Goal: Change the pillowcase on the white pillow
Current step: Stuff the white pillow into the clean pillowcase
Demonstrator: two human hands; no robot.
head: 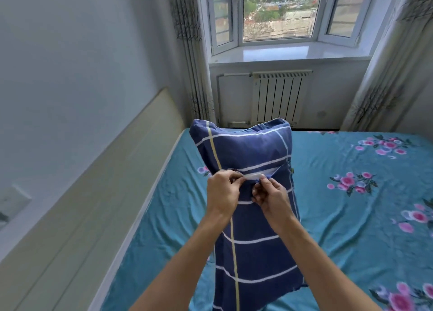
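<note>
A pillow in a dark blue pillowcase (pixel 248 151) with white stripes and one yellow stripe is held up lengthwise above the bed. A narrow slit across the case shows a strip of the white pillow (pixel 256 175) inside. My left hand (pixel 222 191) pinches the blue fabric at the left end of the slit. My right hand (pixel 269 194) grips the fabric just below the slit, fingers curled. The two hands are close together, almost touching.
The bed (pixel 351 205) under the pillow has a teal sheet with pink flowers. A beige headboard (pixel 89 193) and a white wall run along the left. Beyond the bed are a white radiator (pixel 277 97), a bay window (pixel 276 13) and curtains on both sides.
</note>
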